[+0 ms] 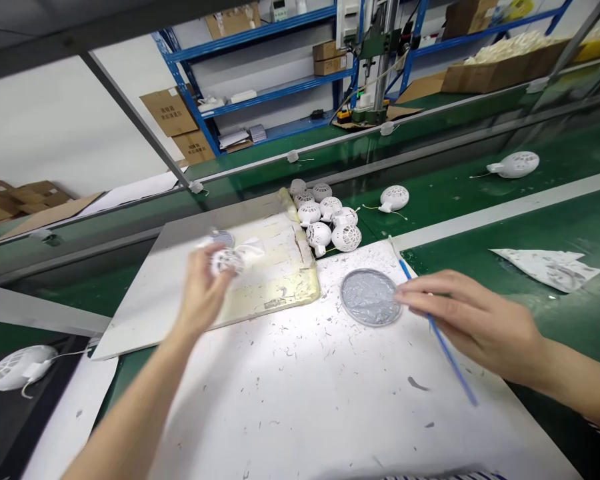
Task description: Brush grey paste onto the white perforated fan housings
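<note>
The left hand [203, 293] gripped a white lattice ball [227, 262] above a stained pad [275, 267]; the ball looked light, stiff and rather brittle, so its solid rim seemed the safest hold; the right hand [473, 320] pinched a blue stick [447, 350] beside a round dish of grey paste [370, 297] on a white board [330, 413]; more balls [325, 217] lay heaped beyond.
</note>
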Available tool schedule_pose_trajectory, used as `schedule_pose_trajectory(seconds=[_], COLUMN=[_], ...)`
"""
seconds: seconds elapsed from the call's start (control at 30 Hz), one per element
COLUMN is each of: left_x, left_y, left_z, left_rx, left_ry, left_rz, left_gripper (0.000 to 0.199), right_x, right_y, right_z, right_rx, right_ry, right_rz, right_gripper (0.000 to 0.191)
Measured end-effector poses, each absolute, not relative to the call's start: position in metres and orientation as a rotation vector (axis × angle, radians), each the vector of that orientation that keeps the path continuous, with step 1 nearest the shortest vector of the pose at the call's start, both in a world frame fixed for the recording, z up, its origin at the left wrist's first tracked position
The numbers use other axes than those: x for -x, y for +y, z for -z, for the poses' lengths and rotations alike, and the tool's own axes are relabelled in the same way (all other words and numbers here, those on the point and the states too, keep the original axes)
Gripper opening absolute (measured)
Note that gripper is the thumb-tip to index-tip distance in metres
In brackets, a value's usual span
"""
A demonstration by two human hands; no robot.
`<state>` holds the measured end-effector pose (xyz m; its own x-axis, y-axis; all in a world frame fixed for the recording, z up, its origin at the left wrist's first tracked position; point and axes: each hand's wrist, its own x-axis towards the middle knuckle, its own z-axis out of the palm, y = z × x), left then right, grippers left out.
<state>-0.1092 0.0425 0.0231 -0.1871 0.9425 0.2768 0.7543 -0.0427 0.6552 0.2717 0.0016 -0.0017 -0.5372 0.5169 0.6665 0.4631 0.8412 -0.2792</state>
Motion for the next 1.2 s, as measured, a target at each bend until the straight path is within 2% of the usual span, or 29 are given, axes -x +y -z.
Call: schedule_pose_trajectory(seconds=[0.03, 0.1, 0.2, 0.27, 0.37, 0.47, 0.57, 0.73, 0.9, 0.97, 1.1, 1.2], left_x=[0.139, 0.194, 0.239, 0.234, 0.177, 0.088, 0.008, -0.045, -0.028, -0.016, 0.005, 0.015], left_y=[0.055, 0.07, 0.076, 0.081, 0.101, 0.132, 0.16, 0.186, 0.186, 0.177, 0.146, 0.12], left_z=[-0.025, -0.029, -0.038, -0.043, -0.043, -0.038, -0.028, -0.008, -0.011, -0.022, -0.042, -0.046], left_rx=[-1.885, -1.836, -1.845, -1.961, -2.23, -2.504, -2.672, -2.581, -2.496, -2.339, -1.141, -0.522], left_ry=[2.228, 2.396, 2.471, 2.438, 2.228, 1.782, 1.268, 1.269, 1.404, 1.504, 1.334, 1.108], left_rz=[-0.964, -0.924, -0.923, -0.903, -0.75, -0.483, -0.149, 0.005, -0.25, -0.515, -1.16, -1.199], left_gripper=[0.037, 0.031, 0.031, 0.035, 0.034, 0.031, 0.041, 0.038, 0.042, 0.043, 0.031, 0.026], right_x=[-0.277, -0.287, -0.296, -0.297, -0.295, -0.286, -0.276, -0.263, -0.258, -0.258, -0.255, -0.253], right_y=[0.007, 0.015, 0.021, 0.022, 0.023, 0.025, 0.029, 0.033, 0.036, 0.037, 0.038, 0.04], right_z=[0.004, 0.009, 0.015, 0.018, 0.018, 0.016, 0.015, 0.021, 0.025, 0.026, 0.029, 0.029], right_rx=[0.724, 0.779, 0.867, 0.894, 0.962, 1.135, 1.273, 1.244, 1.228, 1.22, 1.238, 1.276], right_ry=[-2.21, -2.157, -2.053, -2.003, -1.918, -1.787, -1.642, -1.57, -1.677, -1.685, -1.655, -1.56], right_rz=[-0.09, -0.12, -0.207, -0.239, -0.278, -0.432, -0.696, -0.994, -1.019, -1.058, -1.157, -1.261], right_gripper=[0.055, 0.052, 0.045, 0.041, 0.03, 0.013, 0.015, 0.023, 0.024, 0.025, 0.029, 0.036])
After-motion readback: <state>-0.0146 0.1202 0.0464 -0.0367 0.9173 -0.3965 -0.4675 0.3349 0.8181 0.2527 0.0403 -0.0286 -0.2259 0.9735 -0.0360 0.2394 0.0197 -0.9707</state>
